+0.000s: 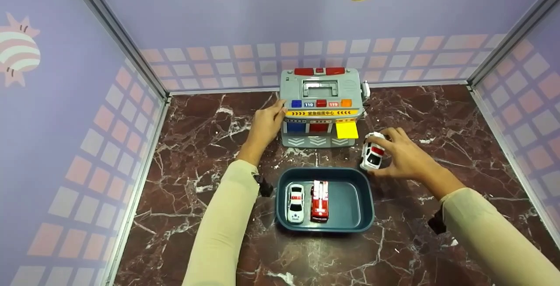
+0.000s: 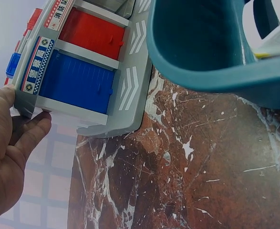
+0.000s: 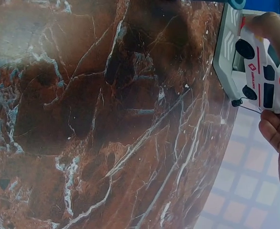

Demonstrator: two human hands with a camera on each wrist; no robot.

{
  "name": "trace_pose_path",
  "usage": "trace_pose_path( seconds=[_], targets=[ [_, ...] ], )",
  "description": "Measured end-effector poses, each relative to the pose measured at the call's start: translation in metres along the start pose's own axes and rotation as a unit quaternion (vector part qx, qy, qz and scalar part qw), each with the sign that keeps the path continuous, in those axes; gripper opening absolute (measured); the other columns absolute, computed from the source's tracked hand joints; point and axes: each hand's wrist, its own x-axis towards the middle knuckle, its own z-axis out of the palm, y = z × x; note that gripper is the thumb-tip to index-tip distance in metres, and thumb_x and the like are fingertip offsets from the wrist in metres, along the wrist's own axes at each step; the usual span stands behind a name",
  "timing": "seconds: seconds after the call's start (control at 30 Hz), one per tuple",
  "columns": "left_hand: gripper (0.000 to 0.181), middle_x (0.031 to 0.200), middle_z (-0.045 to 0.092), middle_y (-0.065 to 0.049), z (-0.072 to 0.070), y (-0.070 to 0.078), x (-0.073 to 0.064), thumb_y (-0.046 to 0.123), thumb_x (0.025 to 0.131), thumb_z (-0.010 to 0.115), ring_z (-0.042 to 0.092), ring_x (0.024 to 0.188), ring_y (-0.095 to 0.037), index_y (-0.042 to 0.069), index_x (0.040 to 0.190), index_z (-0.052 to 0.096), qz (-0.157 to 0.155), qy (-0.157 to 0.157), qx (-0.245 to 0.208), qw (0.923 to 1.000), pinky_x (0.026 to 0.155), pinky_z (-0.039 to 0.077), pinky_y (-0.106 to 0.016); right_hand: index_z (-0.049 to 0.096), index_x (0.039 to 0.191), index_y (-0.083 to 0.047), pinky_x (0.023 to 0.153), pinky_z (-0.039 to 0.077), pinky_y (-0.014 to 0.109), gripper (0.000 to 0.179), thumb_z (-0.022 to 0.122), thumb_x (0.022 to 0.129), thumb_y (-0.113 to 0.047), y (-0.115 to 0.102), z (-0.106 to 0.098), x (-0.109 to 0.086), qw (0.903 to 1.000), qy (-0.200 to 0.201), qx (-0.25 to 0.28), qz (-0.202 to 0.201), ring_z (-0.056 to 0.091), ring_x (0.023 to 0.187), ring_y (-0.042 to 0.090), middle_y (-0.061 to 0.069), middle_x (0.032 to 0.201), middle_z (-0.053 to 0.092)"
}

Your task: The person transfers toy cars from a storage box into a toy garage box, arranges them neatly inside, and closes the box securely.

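A grey toy emergency station (image 1: 292, 88) stands near the back wall. Its blue door (image 2: 75, 81) and red door (image 2: 94, 36) are down, while the yellow door (image 1: 347, 130) at the right is swung up. My left hand (image 1: 265, 126) grips the station's left front edge, thumb and fingers on either side of the corner. To the right of the station, my right hand (image 1: 407, 157) holds a white toy ambulance (image 3: 266, 71) by its two ends. The ambulance has red stripes and a red roof light. Whether its wheels touch the table cannot be told.
In front of the station is a dark teal bin (image 1: 368, 216). A white toy police car (image 1: 296, 207) and a red toy fire truck (image 1: 320, 203) lie inside, toward its left. Panel walls (image 1: 306, 23) enclose the marbled table (image 1: 197, 146) at the back and sides.
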Motion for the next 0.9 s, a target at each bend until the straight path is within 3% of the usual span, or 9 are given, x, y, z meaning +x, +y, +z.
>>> trace_pose_path(
  seconds=[0.53, 0.9],
  targets=[
    [0.039, 0.149, 0.068, -0.017, -0.001, 0.0, 0.0, 0.024, 0.114, 0.064, 0.066, 0.141, -0.038, 0.006, 0.147, 0.071, 0.003, 0.0, 0.009, 1.0, 0.122, 0.053, -0.049, 0.063, 0.154, -0.017, 0.101, 0.059, 0.068, 0.094, 0.101, 0.073, -0.046, 0.009, 0.015, 0.015, 0.9997, -0.018, -0.014, 0.011, 0.052, 0.125, 0.045, 0.028, 0.139, 0.056],
    [0.038, 0.15, 0.067, -0.015, 0.0, 0.002, 0.0, 0.025, 0.114, 0.063, 0.064, 0.143, -0.037, 0.006, 0.146, 0.072, -0.005, -0.008, 0.01, 0.9999, 0.122, 0.052, -0.048, 0.066, 0.151, -0.015, 0.104, 0.057, 0.065, 0.091, 0.1, 0.074, -0.047, 0.009, 0.035, 0.028, 0.9995, -0.01, -0.02, -0.023, 0.05, 0.127, 0.045, 0.029, 0.144, 0.055]
  ],
)
